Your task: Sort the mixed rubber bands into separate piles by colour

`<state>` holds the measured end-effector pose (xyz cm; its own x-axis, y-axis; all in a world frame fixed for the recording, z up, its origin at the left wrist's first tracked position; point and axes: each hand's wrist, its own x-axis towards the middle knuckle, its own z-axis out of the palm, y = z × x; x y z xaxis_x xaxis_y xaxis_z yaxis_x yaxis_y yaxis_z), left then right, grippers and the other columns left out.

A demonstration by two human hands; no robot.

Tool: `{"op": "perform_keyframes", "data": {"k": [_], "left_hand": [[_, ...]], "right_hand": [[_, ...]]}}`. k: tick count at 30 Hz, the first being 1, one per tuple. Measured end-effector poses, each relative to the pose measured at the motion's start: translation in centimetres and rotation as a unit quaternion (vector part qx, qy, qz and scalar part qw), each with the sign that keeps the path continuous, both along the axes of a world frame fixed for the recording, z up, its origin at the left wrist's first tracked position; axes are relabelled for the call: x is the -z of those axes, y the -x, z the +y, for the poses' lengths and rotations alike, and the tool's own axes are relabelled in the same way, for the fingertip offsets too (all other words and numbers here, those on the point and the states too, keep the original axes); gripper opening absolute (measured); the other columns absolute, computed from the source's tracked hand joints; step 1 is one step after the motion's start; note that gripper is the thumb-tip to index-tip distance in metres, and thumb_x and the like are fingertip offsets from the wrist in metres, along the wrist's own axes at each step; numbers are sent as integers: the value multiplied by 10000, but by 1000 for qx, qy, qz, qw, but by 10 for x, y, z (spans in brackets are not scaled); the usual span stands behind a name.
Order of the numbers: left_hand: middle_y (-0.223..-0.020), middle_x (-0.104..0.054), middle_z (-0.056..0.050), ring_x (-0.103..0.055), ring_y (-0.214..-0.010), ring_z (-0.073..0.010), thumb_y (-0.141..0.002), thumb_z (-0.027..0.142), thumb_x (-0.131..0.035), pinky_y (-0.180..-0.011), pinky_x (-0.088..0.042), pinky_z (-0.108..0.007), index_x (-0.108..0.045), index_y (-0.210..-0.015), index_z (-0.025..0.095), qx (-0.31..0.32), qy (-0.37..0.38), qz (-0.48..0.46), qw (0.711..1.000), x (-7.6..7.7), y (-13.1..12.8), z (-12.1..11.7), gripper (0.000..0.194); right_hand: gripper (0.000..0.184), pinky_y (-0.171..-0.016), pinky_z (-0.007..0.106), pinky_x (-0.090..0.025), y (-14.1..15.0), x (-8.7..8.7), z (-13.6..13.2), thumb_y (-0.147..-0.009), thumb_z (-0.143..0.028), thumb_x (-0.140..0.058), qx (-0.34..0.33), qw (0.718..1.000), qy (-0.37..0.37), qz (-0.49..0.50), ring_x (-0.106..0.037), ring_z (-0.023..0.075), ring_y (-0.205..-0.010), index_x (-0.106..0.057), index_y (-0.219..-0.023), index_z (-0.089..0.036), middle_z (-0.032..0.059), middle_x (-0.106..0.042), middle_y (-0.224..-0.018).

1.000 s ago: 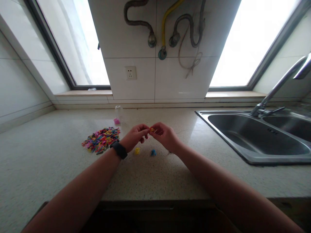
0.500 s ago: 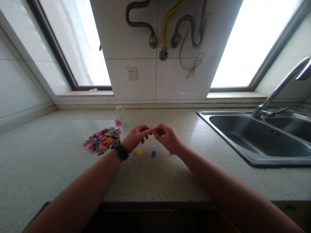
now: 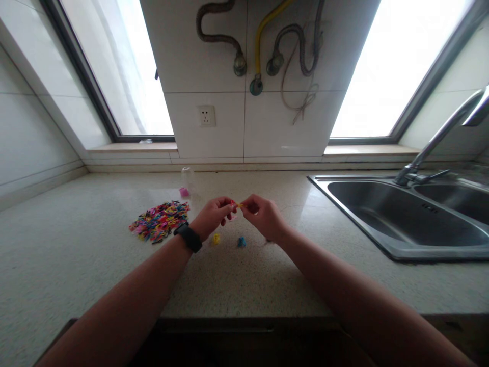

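My left hand (image 3: 212, 218), with a dark watch at the wrist, pinches a small red rubber band (image 3: 233, 203). Fingertips of my right hand (image 3: 264, 213) grip a yellow-orange rubber band (image 3: 240, 205), pulled taut across the narrow gap between the hands. Just below them on the counter lie a little yellow bunch of bands (image 3: 216, 238) and a blue bunch (image 3: 241, 242). Something small and brownish (image 3: 268, 241) is partly hidden by my right wrist. To the left spreads a pile of multicoloured rubber bands (image 3: 160, 221).
Behind the pile stand a clear container (image 3: 187, 176) and a small pink object (image 3: 184, 192). A steel double sink (image 3: 351, 224) with a faucet (image 3: 431, 148) is set into the counter (image 3: 114, 285) at right. The tiled wall carries a socket (image 3: 207, 116) and pipes.
The orange band that stood up between my fingertips now stretches sideways between them, and red shows at my left fingertips. Both hands have stayed almost in place.
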<state>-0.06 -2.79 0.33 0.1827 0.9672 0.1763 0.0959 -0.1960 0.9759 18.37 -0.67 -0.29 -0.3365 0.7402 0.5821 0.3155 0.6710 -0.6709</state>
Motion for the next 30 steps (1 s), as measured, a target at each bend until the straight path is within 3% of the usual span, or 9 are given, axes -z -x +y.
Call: {"op": "perform_keyframes", "data": {"k": [10, 15, 23, 27, 30], "left_hand": [[-792, -608, -13, -509, -588, -80, -818, 388, -644, -463, -364, -185, -606, -866, 145, 3, 14, -1, 1000, -1, 1, -1, 251], [-834, -644, -26, -552, -633, -102, -792, 323, -666, -469, -387, -185, -611, -1060, 163, 30, 20, -15, 999, 0, 1, -1, 317], [-873, -717, -89, -569, -645, -111, -788, 322, -711, -497, -413, -199, -713, -980, 128, 23, 31, 7, 999, 0, 1, -1, 273], [-954, -728, -119, -608, -657, -108, -841, 341, -675, -556, -471, -216, -707, -1026, 124, 44, 71, -38, 996, 3, 3, 1, 287], [-981, -728, -129, -645, -688, -111, -867, 251, -640, -654, -529, -240, -690, -1060, 111, 55, 111, -85, 989, 3, 3, 1, 244]], "right_hand": [[121, -574, 254, -481, -6, -1, 8, -819, -298, -619, 12, 999, 21, 42, -590, 132, -611, -642, -834, -180, 19, -657, -691], [136, -535, 260, -502, -13, -1, 13, -806, -313, -636, 20, 996, 41, 72, -580, 128, -582, -645, -839, -182, 23, -660, -708], [140, -532, 264, -507, -14, -3, 13, -799, -315, -640, 18, 996, 45, 77, -584, 129, -585, -651, -841, -181, 18, -658, -696], [145, -526, 260, -494, -16, -5, 12, -800, -320, -638, 31, 996, 37, 73, -573, 128, -588, -650, -835, -180, 13, -649, -685], [140, -531, 263, -489, -18, -6, 12, -798, -313, -640, 29, 996, 38, 73, -572, 128, -588, -648, -836, -178, 12, -648, -683]]}}
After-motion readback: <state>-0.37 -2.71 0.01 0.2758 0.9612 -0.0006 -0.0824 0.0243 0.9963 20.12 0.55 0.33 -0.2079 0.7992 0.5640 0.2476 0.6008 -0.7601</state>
